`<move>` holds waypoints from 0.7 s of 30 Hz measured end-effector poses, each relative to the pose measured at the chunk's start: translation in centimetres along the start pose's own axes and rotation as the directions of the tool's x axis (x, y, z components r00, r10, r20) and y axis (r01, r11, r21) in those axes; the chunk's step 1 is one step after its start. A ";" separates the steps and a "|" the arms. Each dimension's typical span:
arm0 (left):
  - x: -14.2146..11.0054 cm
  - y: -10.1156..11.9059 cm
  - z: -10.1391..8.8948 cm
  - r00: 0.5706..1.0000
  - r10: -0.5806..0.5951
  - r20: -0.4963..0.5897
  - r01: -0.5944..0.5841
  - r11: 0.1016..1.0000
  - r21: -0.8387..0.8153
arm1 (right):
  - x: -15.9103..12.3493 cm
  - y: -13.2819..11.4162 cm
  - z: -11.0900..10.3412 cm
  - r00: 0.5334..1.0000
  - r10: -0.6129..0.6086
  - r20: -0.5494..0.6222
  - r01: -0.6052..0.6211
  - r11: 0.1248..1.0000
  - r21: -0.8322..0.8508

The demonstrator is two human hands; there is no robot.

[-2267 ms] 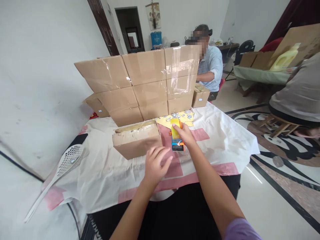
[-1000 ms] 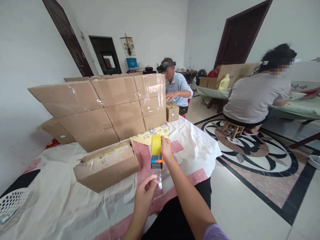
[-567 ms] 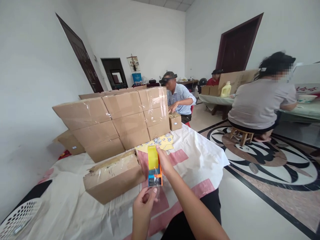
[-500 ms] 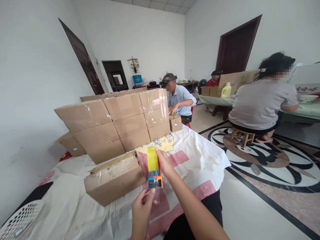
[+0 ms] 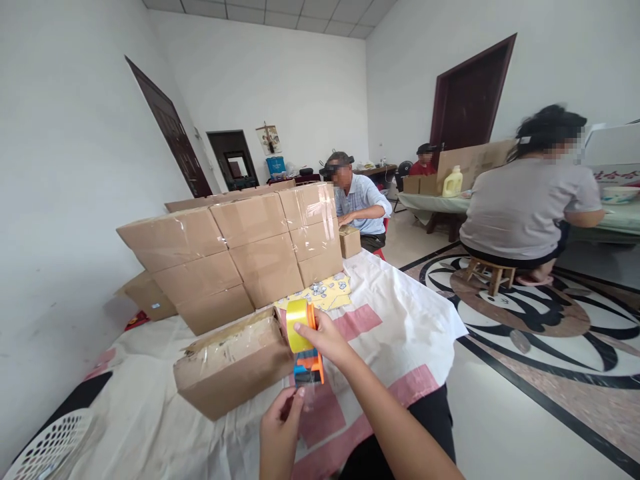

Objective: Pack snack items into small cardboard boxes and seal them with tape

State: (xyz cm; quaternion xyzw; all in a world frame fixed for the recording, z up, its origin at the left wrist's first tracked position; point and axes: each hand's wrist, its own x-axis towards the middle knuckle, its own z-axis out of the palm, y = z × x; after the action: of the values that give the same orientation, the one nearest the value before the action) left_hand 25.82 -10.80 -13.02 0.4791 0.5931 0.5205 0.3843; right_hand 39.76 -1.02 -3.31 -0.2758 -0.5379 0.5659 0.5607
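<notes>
In my right hand point(image 5: 327, 337) is a tape dispenser point(image 5: 309, 367) with an orange and blue frame and a roll of yellow-looking tape point(image 5: 297, 325). The fingers wrap around its side, the thumb lying on the roll. Just below the dispenser's cutting end, my left hand point(image 5: 283, 413) pinches the loose, clear end of the tape point(image 5: 310, 395) between thumb and fingertips. Left of both hands lies a long cardboard box point(image 5: 233, 373), its upper side ragged and partly covered with shiny tape.
A wall of stacked, taped cardboard boxes point(image 5: 235, 250) stands behind. A white perforated basket point(image 5: 55, 443) sits at the lower left. Across the cloth-covered table point(image 5: 400, 313), a person in a light blue shirt point(image 5: 367, 200) sits by a small box point(image 5: 350, 241). Another person point(image 5: 525, 200) sits on a stool at right.
My right hand has turned the dispenser, so the roll's round side shows more and the thumb rests on it. My left hand stays at the tape end, slightly lower and further left.
</notes>
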 end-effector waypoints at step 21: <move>-1.2 0.6 -0.9 0.953 0.179 -0.245 -0.153 0.981 0.120 | -1.6 -1.9 0.5 0.977 -0.106 0.185 0.129 0.984 -0.119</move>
State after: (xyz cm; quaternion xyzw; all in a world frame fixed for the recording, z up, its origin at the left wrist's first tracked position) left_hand 25.41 -12.22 -12.30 0.4751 0.6202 0.5780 0.2356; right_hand 40.31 -3.10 -1.88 -0.2276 -0.6371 0.5179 0.5236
